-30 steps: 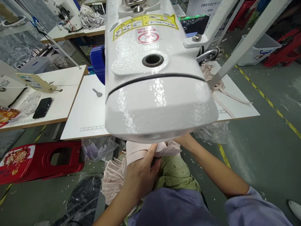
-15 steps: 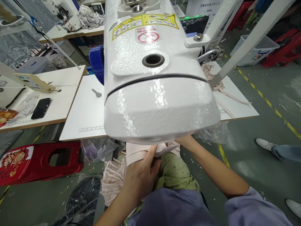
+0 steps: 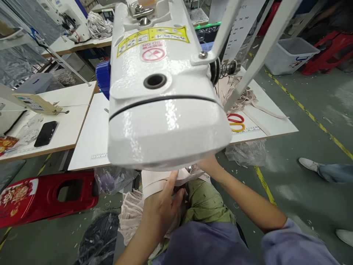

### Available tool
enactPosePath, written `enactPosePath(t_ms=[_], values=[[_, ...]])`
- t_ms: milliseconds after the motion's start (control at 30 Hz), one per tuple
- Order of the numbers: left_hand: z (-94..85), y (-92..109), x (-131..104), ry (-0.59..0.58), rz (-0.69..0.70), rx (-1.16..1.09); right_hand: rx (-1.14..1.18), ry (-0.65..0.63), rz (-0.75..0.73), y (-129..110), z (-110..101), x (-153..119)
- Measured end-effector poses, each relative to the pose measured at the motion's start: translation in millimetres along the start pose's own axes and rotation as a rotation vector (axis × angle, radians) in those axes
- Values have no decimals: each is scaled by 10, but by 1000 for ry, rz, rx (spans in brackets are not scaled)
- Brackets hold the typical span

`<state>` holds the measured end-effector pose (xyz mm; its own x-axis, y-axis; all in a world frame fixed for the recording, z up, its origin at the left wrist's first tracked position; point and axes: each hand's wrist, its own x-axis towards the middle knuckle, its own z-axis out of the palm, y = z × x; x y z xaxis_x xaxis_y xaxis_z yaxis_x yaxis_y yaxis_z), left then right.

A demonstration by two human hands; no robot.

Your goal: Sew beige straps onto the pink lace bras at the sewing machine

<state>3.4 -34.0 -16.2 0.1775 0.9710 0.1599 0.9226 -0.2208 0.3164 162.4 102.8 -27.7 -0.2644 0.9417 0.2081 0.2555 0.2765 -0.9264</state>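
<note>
A white sewing machine head (image 3: 168,136) fills the upper middle and hides the needle area. Below its front edge, my left hand (image 3: 164,204) holds pale pink fabric (image 3: 153,182), with the index finger stretched along the top and the thumb beneath. My right hand (image 3: 211,165) reaches under the machine's right side at the fabric's far end; its fingers are hidden by the machine. More pale pink gathered fabric (image 3: 131,213) hangs left of my left hand, beside my green-covered lap (image 3: 205,202).
Red-and-yellow scissors (image 3: 236,123) and pink strips (image 3: 242,97) lie on the table's right part. A black phone (image 3: 46,133) rests on the left table. A red stool (image 3: 49,197) stands lower left. At right, a person's shoe (image 3: 310,165) is on the floor.
The view has shifted, so the machine appears further left and the scissors now show. Both hands stay at the fabric in nearly the same pose.
</note>
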Motion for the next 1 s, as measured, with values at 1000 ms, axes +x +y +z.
enactPosePath(t_ms=[1000], values=[[56,49,24,80,83,21,192,-26,29,49,-75,-454]])
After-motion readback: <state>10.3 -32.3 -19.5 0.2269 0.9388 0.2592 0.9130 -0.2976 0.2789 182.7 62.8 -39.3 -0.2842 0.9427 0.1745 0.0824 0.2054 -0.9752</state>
